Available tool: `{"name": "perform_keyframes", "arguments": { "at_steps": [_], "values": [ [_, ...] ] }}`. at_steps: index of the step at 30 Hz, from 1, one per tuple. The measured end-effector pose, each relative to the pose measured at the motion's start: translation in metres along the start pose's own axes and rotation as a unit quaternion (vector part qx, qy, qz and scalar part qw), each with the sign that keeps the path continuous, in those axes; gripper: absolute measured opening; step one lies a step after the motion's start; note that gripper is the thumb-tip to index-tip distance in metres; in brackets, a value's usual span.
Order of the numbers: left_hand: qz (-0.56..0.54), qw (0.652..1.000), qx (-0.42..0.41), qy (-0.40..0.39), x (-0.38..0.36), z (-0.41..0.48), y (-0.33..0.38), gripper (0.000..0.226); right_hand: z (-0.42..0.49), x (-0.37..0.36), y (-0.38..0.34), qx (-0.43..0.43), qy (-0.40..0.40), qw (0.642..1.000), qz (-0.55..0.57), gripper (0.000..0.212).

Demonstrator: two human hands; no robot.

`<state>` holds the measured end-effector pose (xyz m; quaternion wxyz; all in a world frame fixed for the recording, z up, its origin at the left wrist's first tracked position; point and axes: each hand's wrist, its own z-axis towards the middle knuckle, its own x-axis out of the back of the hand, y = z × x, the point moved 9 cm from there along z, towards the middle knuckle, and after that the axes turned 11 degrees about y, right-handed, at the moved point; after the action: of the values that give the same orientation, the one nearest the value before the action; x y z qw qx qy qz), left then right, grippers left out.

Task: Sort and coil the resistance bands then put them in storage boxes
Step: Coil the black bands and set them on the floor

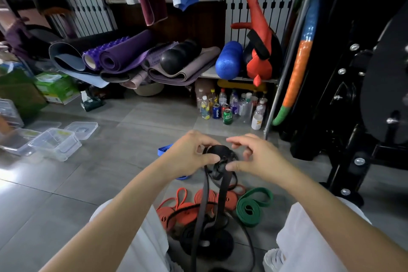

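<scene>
While the left hand (189, 158) pinches the black band coil (217, 152), its tail (204, 194) hangs toward 6 o'clock; the loose-fingered right hand (260, 159) touches the coil from 3 o'clock.

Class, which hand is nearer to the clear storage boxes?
Left. The left hand sits right of the clear storage boxes; the right hand is farther right.

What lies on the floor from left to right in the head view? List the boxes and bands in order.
From the left: clear storage boxes → blue band → green band. The orange bands and the black band overlap these, so they are left out.
</scene>
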<state>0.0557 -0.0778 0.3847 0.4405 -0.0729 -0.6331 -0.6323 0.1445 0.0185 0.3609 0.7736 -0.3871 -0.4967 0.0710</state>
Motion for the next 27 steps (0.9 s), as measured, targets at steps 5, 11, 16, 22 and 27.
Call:
{"name": "perform_keyframes", "arguments": {
  "at_steps": [5, 11, 16, 22, 27],
  "values": [
    [-0.084, 0.996, 0.011, 0.036, 0.009, -0.005, 0.014, 0.028, -0.002, -0.012, -0.012, -0.011, 0.009, 0.974, 0.227, 0.027],
    [-0.330, 0.937, 0.083, 0.083, 0.015, -0.013, 0.002, 0.025, -0.004, -0.015, -0.011, -0.030, 0.029, 0.940, 0.339, 0.032],
    [-0.449, 0.881, 0.132, 0.070, 0.009, -0.017, -0.015, 0.023, -0.004, -0.015, -0.004, -0.010, 0.053, 0.968, 0.245, 0.033],
    [-0.260, 0.954, 0.129, 0.072, 0.011, -0.016, -0.039, 0.027, 0.002, -0.020, 0.010, -0.041, 0.003, 0.974, 0.224, 0.024],
    [-0.135, 0.978, 0.160, 0.006, 0.007, -0.008, -0.053, 0.023, 0.006, -0.030, 0.007, -0.012, -0.039, 0.988, 0.149, 0.017]
  ]
}}
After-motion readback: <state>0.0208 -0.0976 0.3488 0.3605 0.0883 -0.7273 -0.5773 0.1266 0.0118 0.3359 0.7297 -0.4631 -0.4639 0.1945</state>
